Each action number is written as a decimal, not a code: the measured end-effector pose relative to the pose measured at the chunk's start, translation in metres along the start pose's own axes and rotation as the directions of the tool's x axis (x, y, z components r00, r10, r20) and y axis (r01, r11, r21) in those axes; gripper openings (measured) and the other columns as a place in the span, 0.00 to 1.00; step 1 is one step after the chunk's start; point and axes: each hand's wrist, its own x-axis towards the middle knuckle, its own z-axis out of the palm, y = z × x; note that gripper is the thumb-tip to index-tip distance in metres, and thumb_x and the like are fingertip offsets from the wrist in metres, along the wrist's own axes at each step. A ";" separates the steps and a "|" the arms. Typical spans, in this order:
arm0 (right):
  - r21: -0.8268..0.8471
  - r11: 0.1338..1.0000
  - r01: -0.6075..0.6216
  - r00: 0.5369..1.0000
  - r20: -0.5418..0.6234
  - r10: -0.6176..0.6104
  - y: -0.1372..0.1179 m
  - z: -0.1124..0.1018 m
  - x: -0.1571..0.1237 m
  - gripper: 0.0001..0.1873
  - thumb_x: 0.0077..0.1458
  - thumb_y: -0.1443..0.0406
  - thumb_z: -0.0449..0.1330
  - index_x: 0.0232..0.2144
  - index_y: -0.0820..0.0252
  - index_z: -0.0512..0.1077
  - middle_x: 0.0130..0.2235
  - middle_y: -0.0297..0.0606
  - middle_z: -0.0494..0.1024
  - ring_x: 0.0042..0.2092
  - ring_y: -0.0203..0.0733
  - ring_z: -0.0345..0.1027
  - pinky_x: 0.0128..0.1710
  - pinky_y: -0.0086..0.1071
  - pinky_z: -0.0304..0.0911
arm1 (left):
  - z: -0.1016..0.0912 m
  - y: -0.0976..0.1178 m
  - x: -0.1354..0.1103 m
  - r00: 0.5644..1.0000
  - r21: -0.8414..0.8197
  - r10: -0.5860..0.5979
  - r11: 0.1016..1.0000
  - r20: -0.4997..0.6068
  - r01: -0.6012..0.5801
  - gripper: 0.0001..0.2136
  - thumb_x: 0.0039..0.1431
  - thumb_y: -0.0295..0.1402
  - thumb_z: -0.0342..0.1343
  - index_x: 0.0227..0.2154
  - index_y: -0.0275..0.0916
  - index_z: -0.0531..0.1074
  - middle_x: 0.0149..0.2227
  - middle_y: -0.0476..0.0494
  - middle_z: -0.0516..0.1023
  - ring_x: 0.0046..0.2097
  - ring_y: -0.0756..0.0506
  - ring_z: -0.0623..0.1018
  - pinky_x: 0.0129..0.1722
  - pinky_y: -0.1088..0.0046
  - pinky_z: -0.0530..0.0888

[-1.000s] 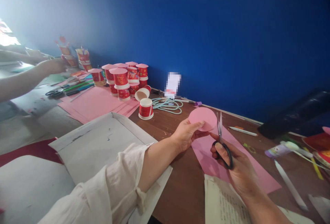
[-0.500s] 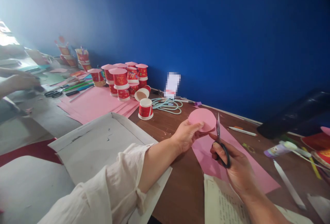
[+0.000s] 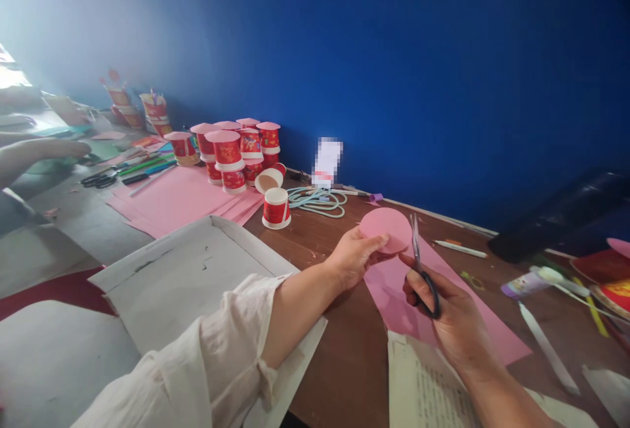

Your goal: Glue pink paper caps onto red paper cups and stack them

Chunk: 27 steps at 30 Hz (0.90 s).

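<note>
The right hand (image 3: 457, 320) partly hides the pink sheet (image 3: 391, 297). The writing (image 3: 428, 385) on the page (image 3: 399, 382) is too small to read. The left edge cuts a co-worker's blurred arm (image 3: 22, 160).

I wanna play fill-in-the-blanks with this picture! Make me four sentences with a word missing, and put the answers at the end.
1. The left grip holds a disc whose colour is ____.
2. The right grip holds a black-handled pair of ____.
3. The wall is coloured ____.
4. A pink sheet lies on the brown ____.

Missing words: pink; scissors; blue; table.
</note>
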 end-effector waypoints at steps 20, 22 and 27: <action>-0.034 0.999 0.019 1.000 -0.013 -0.019 -0.003 0.000 -0.002 0.30 0.49 0.48 0.65 0.52 0.55 0.74 0.29 0.32 0.72 0.30 0.35 0.65 0.31 0.29 0.62 | -0.001 0.000 -0.001 1.000 0.000 0.000 1.000 0.019 0.000 0.14 0.51 0.25 0.62 0.42 0.28 0.72 0.38 0.37 0.79 0.38 0.45 0.79 0.51 0.59 0.73; -0.031 0.999 0.013 1.000 -0.019 -0.013 -0.005 0.001 -0.003 0.31 0.49 0.48 0.66 0.52 0.56 0.75 0.29 0.32 0.73 0.30 0.35 0.65 0.31 0.29 0.63 | 0.000 0.000 -0.001 1.000 -0.004 -0.006 1.000 0.014 0.006 0.15 0.50 0.25 0.63 0.41 0.28 0.73 0.38 0.37 0.79 0.39 0.45 0.79 0.51 0.59 0.72; -0.044 0.999 0.013 1.000 -0.021 -0.014 -0.011 0.003 -0.004 0.31 0.48 0.48 0.65 0.51 0.58 0.75 0.29 0.33 0.73 0.29 0.36 0.66 0.31 0.29 0.64 | -0.002 -0.002 0.000 1.000 -0.013 0.001 1.000 0.010 -0.001 0.15 0.48 0.26 0.64 0.41 0.28 0.73 0.37 0.37 0.79 0.39 0.45 0.79 0.51 0.59 0.73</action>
